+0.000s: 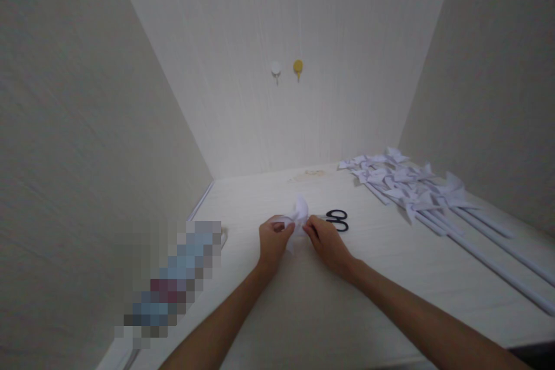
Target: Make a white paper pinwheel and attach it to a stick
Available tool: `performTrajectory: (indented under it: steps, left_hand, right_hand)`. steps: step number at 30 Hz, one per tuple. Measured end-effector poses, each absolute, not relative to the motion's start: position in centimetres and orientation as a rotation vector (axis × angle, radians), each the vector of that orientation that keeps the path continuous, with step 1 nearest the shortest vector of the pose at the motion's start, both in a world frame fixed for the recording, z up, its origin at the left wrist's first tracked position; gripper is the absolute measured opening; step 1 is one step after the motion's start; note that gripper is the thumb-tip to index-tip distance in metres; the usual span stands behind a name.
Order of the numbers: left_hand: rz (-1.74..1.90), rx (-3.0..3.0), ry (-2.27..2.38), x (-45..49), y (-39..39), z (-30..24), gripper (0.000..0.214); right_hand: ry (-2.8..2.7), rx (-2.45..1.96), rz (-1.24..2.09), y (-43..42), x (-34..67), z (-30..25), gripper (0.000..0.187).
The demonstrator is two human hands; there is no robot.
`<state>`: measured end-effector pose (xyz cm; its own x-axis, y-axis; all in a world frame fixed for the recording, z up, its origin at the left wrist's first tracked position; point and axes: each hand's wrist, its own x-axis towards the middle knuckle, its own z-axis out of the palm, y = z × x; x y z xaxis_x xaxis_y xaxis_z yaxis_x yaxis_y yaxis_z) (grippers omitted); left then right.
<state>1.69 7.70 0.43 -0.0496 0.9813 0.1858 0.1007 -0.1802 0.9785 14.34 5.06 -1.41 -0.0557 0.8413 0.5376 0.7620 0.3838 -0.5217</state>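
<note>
A small folded piece of white paper stands between my two hands over the middle of the pale table. My left hand pinches its left side with closed fingers. My right hand pinches its right side, fingers closed too. Black-handled scissors lie on the table just behind my right hand, not touched.
Several finished white paper pinwheels on long white sticks lie in a pile at the back right, sticks running toward the right edge. A blurred-out object sits at the left. Two round hooks, white and yellow, hang on the back wall.
</note>
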Motion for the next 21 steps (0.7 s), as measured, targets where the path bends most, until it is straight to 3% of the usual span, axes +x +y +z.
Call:
performTrajectory:
  steps: [12,21]
  left_hand:
    - [1.286,1.289,1.215,1.71,7.35,0.84,0.005]
    - [1.389,1.576,1.215,1.75,7.29,0.43,0.009]
  right_hand:
    - [-1.823,-1.381,0.104,4.98,14.25,-1.19,0.019]
    - [-1.810,-1.382,0.172,5.06,14.11,-1.21,0.018]
